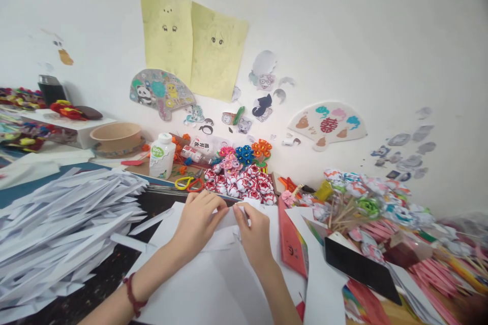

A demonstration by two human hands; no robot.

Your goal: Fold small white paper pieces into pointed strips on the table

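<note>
My left hand [198,223] and my right hand [253,233] meet over a sheet of white paper [213,284] on the dark table. Both pinch the same small folded white paper piece [231,218] between fingers and thumbs, the fingers curled in. A red cord bracelet [133,294] circles my left wrist. Just beyond the hands lies a cluster of red-and-white folded paper flowers [242,183].
A big heap of folded white paper strips [57,233] fills the left. Yellow-and-red scissors [189,183], a white glue bottle [162,155] and a wooden bowl [116,134] stand behind. A black phone [360,269], a red booklet [292,244] and flowers on sticks [362,203] lie right.
</note>
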